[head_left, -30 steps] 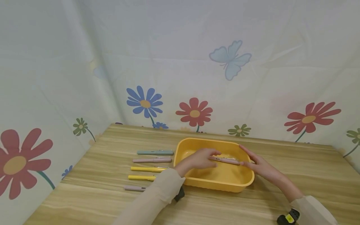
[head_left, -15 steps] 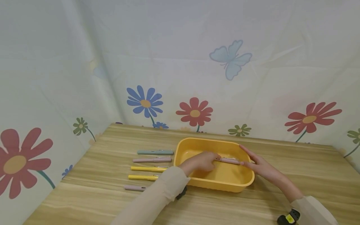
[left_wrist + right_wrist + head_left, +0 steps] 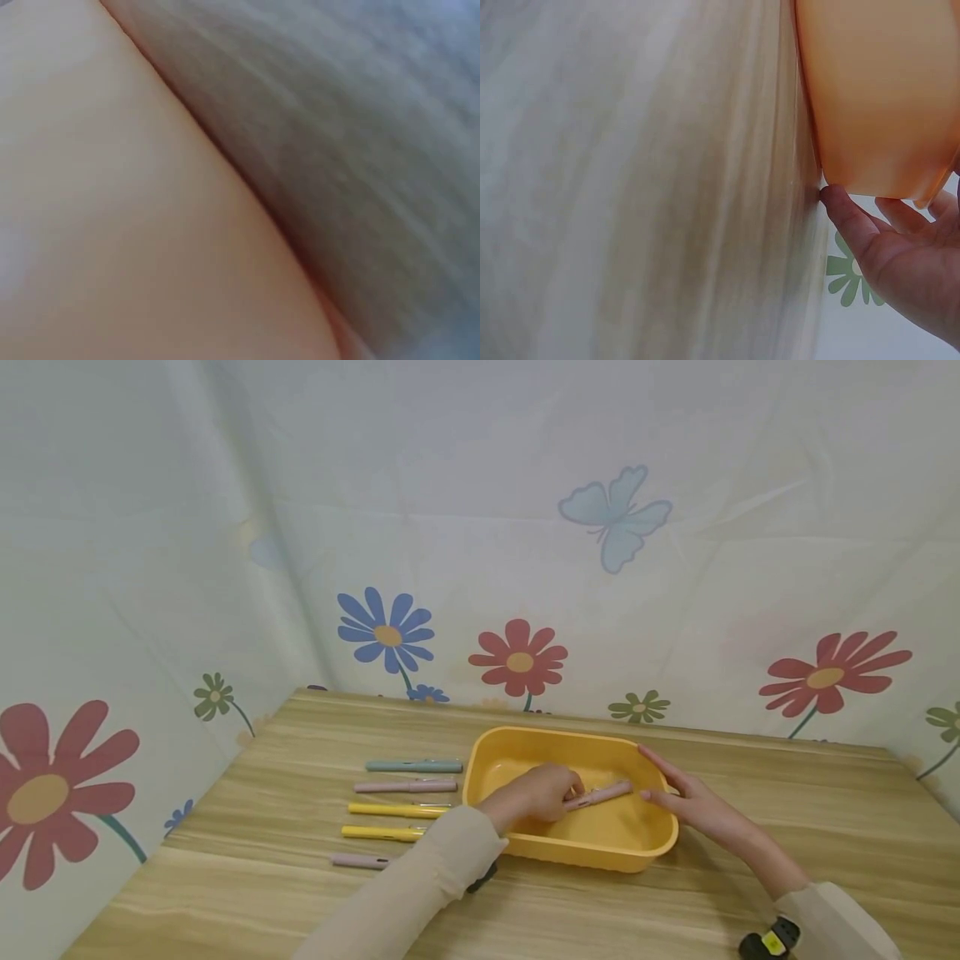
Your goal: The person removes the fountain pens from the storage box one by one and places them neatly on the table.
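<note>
A yellow plastic basin (image 3: 558,853) stands on the table. Inside it my left hand (image 3: 543,792) pinches one end of a pink pen (image 3: 611,793), whose other end points right and slightly up. My right hand (image 3: 697,810) holds the basin's right end, thumb over the rim and fingers along the outside. From the right wrist, the fingers (image 3: 855,225) show against the outer wall of the basin (image 3: 885,97). The left wrist view is filled mostly by the basin's blurred wall (image 3: 135,210), with the left hand out of sight there.
Left of the basin several pens lie in a row: a teal pen (image 3: 412,767), a pink pen (image 3: 405,787), a yellow pen (image 3: 397,810), another yellow pen (image 3: 382,833) and a mauve pen (image 3: 360,862) partly behind the left sleeve (image 3: 420,877). A flowered curtain (image 3: 450,527) hangs behind the table.
My left hand has reached down and taken hold of the pink pen, which has swung so its right end sits higher and away from the right thumb. The right hand has stayed put.
</note>
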Motion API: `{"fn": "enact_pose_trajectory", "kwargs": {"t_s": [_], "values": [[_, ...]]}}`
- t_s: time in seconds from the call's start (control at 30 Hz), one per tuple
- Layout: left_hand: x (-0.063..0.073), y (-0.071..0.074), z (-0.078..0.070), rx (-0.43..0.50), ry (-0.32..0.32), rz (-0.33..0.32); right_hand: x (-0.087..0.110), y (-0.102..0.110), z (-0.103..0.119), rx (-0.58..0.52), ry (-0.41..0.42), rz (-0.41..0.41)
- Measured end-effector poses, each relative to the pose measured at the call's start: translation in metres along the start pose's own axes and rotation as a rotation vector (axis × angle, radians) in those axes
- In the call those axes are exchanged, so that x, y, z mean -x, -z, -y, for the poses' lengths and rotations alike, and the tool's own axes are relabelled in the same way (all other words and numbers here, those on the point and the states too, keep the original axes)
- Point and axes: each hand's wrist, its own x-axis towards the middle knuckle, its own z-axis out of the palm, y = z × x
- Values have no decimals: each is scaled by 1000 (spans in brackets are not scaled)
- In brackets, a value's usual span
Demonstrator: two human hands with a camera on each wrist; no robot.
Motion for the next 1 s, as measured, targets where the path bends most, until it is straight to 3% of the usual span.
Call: {"fn": "enact_pose_trajectory", "kwargs": {"t_s": [0.2,0.43,0.7,1.0], "values": [[0,-1,0,26,24,30,1,0,2,11,14,-6],[3,-1,0,5,19,13,1,0,2,9,-4,-8],[6,3,0,66,28,17,1,1,1,10,1,-5],[9,12,-4,94,-12,9,1,1,1,13,4,-13]]}}
